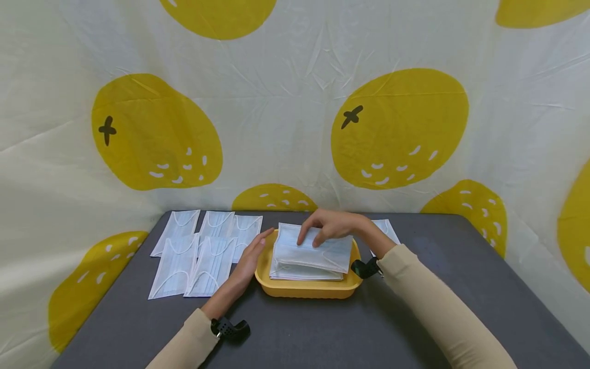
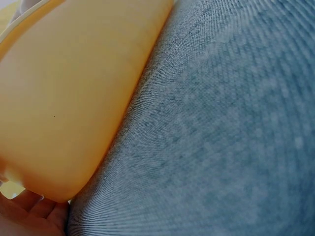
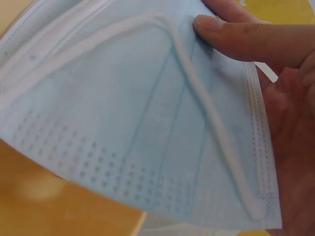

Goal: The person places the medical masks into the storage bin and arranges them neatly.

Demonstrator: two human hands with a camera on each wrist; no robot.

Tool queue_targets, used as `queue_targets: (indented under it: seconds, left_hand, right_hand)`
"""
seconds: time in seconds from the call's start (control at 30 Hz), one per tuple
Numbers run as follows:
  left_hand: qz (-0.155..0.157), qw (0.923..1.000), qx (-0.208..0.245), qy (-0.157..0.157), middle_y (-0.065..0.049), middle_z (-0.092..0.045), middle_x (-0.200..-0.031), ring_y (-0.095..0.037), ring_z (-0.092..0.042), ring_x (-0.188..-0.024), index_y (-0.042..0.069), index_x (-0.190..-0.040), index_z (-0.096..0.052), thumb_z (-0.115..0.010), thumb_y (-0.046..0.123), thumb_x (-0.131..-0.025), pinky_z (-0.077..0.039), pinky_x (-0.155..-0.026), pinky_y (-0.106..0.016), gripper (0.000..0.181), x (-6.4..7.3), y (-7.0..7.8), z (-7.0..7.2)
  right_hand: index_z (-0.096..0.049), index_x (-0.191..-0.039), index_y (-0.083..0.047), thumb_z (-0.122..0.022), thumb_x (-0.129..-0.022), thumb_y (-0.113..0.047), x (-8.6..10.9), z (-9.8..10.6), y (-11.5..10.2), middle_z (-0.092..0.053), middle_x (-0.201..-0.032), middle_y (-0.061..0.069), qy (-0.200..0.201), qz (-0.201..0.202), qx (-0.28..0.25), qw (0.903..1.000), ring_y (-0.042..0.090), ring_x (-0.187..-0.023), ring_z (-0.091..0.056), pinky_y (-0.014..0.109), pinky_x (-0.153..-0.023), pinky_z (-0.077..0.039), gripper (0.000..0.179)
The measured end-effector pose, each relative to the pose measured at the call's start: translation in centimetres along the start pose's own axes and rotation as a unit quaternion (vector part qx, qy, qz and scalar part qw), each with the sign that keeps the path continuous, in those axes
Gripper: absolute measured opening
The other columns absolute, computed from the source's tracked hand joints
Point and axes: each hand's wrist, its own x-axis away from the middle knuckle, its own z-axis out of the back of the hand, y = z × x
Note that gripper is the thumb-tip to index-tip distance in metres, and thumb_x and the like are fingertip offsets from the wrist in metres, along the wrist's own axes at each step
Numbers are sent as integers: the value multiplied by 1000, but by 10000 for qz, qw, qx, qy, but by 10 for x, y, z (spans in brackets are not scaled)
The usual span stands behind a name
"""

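A yellow plastic tray (image 1: 304,291) holds a stack of light-blue pleated face masks (image 1: 304,269). My right hand (image 1: 334,225) reaches over the stack, its fingers bent downward, a gap between thumb and finger, their tips at the top mask. The right wrist view shows the thumb (image 3: 211,24) against a mask (image 3: 147,113) with a white ear loop. My left hand (image 1: 249,261) lies along the tray's left side, fingers extended at the rim. In the left wrist view its fingers (image 2: 37,209) show beside the tray wall (image 2: 74,88).
Several masks (image 1: 172,266) lie flat in overlapping rows on the dark table (image 1: 295,333) left of the tray. Another mask (image 1: 384,228) lies behind the right forearm. A white curtain (image 1: 276,128) with yellow fruit prints hangs behind the table.
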Motion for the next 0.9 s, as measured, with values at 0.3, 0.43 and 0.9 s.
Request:
queue_targets:
  seconds: [0.3, 0.43, 0.9]
  left_hand:
    - [-23, 10000, -67, -17, -13, -34, -168, -35, -22, -159, 12, -158, -42, -29, 34, -114, -12, -130, -57, 50, 1, 3, 1]
    - [-3, 10000, -30, -25, -12, -34, -168, -34, -21, -160, 13, -158, -41, -29, 34, -114, -11, -131, -57, 50, 0, 4, 2]
    - [53, 10000, 22, -57, -11, -34, -168, -32, -22, -159, 15, -159, -41, -29, 33, -114, -12, -131, -56, 50, 0, 7, 2]
  right_hand:
    - [-76, -119, -3, -67, -89, 7, -16, -6, 10, -74, -125, 10, -570, -197, -746, 9954, 12, -117, -62, 27, -101, -49, 33]
    - [-76, -119, -2, -66, -88, 9, -21, -8, 14, -74, -125, 12, -643, -169, -831, 9943, 12, -110, -62, 26, -88, -51, 35]
    - [-77, -118, -8, -63, -82, 15, -35, -15, 18, -73, -125, 6, -686, -433, -97, 9967, 13, -97, -52, 24, -81, -43, 45]
